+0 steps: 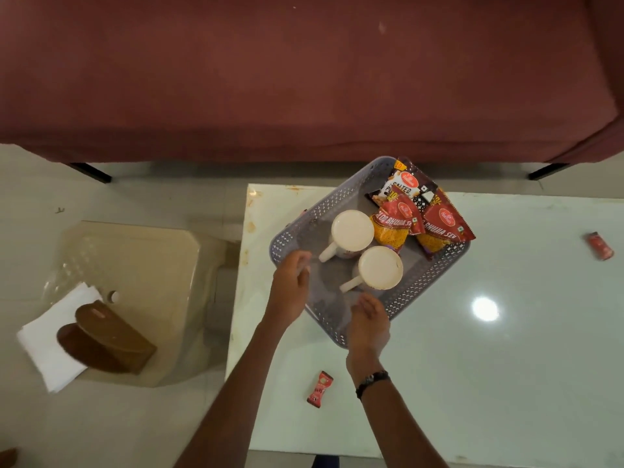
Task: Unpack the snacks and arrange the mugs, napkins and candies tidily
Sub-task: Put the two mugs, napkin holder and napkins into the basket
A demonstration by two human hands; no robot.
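A grey perforated basket point(435, 268) sits tilted on the white table point(506, 366). Inside stand two white mugs, one further back point(351, 229) and one nearer point(380, 266), both with handles pointing lower left. Three snack packets lean at the basket's far right: a dark salted one point(403, 184) and two red-and-yellow ones point(395, 221) point(444, 226). My left hand point(290, 288) hovers over the basket's left rim, fingers loose and blurred. My right hand point(369, 324) is at the near corner, fingers relaxed over the rim. Red candies lie on the table, one near point(319, 388) and one far right point(599, 245).
A beige plastic stool point(152, 261) stands left of the table, carrying white napkins point(44, 346) under a brown wooden napkin holder point(104, 339). A maroon sofa point(304, 79) runs along the far side. A light reflection shines on the table right of the basket.
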